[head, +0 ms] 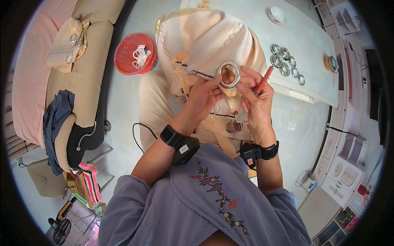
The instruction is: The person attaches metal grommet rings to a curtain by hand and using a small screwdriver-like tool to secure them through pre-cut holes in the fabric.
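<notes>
A silver curtain eyelet ring point(235, 75) stands upright above my lap, pinched at its lower left rim by my left hand point(203, 95). My right hand point(257, 95) grips a red-handled screwdriver point(265, 80), its tip pointing up and away from the ring. Fingers of that same hand also touch the ring's right rim. Beneath both hands, a cream curtain point(209, 37) with a chain pattern drapes over my knees and against the table. Its strip of brown-edged holes, frayed in places, runs under my wrists. Part of the cloth is hidden by my hands.
Several silver eyelet rings point(285, 70) lie on the white table point(303, 37), near a white bowl point(277, 15) and a multicoloured stack point(331, 64). A red plastic basket point(123, 58) on the left contains white plastic rings point(140, 57). Another eyelet curtain point(61, 49) rests on the beige sofa point(89, 61).
</notes>
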Demonstrator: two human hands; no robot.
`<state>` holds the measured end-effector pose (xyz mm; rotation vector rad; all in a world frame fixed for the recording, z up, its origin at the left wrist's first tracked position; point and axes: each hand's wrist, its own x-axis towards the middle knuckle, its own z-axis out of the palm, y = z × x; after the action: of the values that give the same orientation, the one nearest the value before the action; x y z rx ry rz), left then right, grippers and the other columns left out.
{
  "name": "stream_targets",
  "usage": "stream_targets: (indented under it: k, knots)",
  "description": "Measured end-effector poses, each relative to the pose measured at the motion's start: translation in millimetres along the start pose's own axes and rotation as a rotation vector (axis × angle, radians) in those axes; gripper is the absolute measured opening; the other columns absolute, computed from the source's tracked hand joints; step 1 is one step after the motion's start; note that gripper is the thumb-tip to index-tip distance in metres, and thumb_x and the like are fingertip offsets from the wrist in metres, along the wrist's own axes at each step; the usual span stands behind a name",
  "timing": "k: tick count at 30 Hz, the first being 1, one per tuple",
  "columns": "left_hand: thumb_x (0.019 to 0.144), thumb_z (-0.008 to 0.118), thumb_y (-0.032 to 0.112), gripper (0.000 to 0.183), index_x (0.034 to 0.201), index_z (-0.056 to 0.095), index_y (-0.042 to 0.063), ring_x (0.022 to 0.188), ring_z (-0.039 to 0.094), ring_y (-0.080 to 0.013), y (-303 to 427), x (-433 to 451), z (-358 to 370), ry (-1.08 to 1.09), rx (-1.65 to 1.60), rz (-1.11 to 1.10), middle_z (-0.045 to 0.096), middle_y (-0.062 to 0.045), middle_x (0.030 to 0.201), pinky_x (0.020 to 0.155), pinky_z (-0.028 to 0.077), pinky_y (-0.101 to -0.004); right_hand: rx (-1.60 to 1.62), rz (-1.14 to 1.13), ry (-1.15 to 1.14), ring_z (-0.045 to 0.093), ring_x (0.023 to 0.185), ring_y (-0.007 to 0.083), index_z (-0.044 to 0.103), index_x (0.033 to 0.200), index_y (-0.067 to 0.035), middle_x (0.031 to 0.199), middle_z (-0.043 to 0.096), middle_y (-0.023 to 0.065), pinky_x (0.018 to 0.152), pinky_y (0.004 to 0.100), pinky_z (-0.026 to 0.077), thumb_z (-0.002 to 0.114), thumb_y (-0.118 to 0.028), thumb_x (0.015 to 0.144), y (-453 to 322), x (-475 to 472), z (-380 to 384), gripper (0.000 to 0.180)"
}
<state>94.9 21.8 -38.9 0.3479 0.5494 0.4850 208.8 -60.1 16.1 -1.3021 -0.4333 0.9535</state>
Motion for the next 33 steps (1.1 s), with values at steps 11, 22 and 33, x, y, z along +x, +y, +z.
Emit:
stream_targets:
  k: [11, 22, 33]
  knots:
    - [0.086, 0.056, 0.016, 0.020, 0.102, 0.057, 0.003, 0.081, 0.059, -0.0122, -4.5, 15.6, 1.9, 0.013, 0.041, 0.130, 0.063, -0.005, 0.094, 0.071, 0.047, -0.0248, -0.061, 0.021, 0.015, 0.041, 0.042, 0.0019, 0.054, 0.116, 0.001, 0.081, 0.062, 0.0032, 0.034, 0.0176, 0.027, 0.062, 0.009, 0.075, 8.1, 0.6, -2.7, 0.042]
    - [0.090, 0.049, 0.022, 0.015, 0.084, 0.052, 0.008, 0.070, 0.054, -0.0128, -14.6, 39.4, 34.1, 0.151, -0.212, 0.036, 0.055, -0.001, 0.077, 0.065, 0.045, -0.0286, -0.199, -0.075, 0.238, 0.043, 0.044, 0.0041, 0.054, 0.112, 0.007, 0.072, 0.054, 0.0001, 0.036, 0.0198, 0.031, 0.066, 0.005, 0.075, 26.6, -1.1, 0.8, 0.039]
    - [0.092, 0.036, 0.018, 0.022, 0.090, 0.050, 0.001, 0.086, 0.053, -0.0204, -29.4, 54.7, 5.8, -0.194, -0.485, -0.099, 0.056, -0.008, 0.088, 0.084, 0.042, -0.0365, -0.493, -0.072, 0.127, 0.055, 0.063, 0.0174, 0.055, 0.112, 0.002, 0.091, 0.057, 0.0117, 0.060, 0.0294, 0.045, 0.065, -0.006, 0.078, -4.3, -17.9, -1.7, 0.035]
